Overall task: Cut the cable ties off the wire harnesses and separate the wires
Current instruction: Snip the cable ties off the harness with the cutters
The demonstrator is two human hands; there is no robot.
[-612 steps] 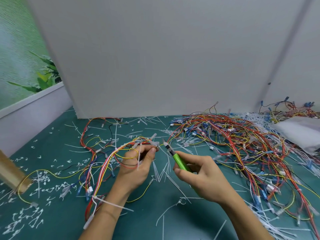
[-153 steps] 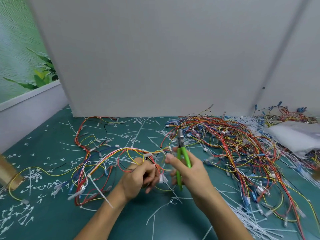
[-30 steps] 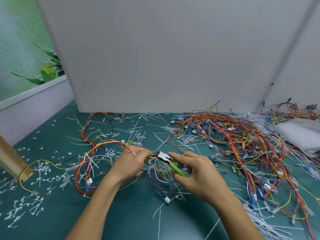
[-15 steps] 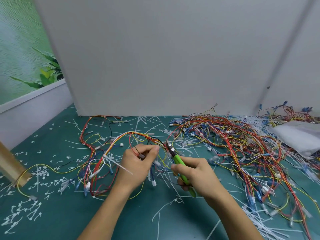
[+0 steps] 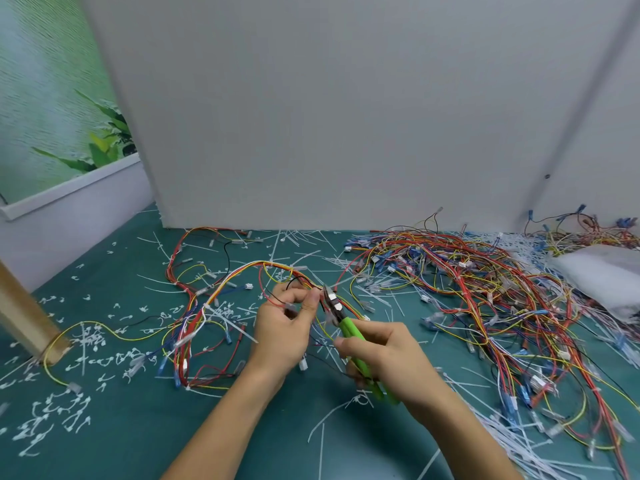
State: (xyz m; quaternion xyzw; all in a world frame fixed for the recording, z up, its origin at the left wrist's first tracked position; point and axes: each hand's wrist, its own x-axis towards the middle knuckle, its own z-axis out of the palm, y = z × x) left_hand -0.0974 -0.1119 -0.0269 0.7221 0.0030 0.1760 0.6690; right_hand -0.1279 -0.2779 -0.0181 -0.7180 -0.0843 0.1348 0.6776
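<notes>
My left hand (image 5: 284, 327) pinches a bundled wire harness (image 5: 221, 289) of red, yellow, orange and blue wires, lifted a little above the green table (image 5: 121, 427). The harness arches up to the left and droops down toward the mat. My right hand (image 5: 384, 358) grips green-handled cutters (image 5: 349, 332), and their dark jaws sit at the harness right beside my left thumb. A white cable tie (image 5: 239, 332) sticks out from the bundle left of my left hand.
A large pile of tangled harnesses (image 5: 467, 292) covers the right half of the table. Cut white ties (image 5: 519, 445) lie scattered in front and to the right, small snippets (image 5: 52, 414) at the left. A wooden post (image 5: 24, 317) stands at the left; a white bag (image 5: 602, 278) lies far right.
Both hands stayed close together. The cutters' jaws moved up against the harness beside my left thumb, and the bundle rose slightly.
</notes>
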